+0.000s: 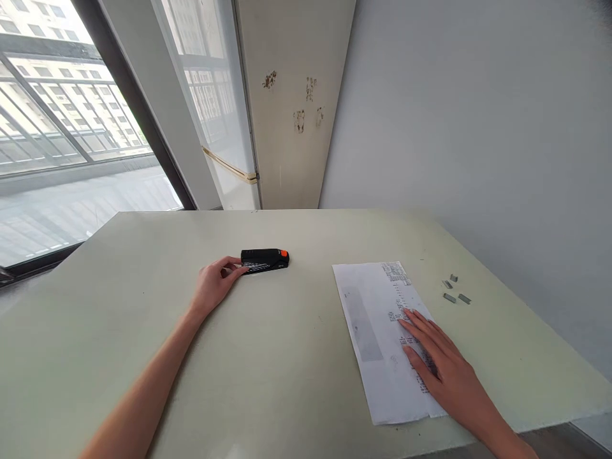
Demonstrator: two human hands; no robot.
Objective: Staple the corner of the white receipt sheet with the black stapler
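A black stapler (264, 260) with an orange tip lies on the pale green table (268, 357), a little past the middle. My left hand (216, 282) reaches to its near end, fingers loosely curled and touching it without clasping it. A white printed sheet of paper (377, 331) lies on the right side of the table. My right hand (442, 366) rests flat on the sheet with its fingers spread.
Several small strips of staples (454, 290) lie on the table beyond the sheet, near the grey wall (478, 127). A large window (62, 127) stands at the left and a pale door panel (287, 95) behind the table.
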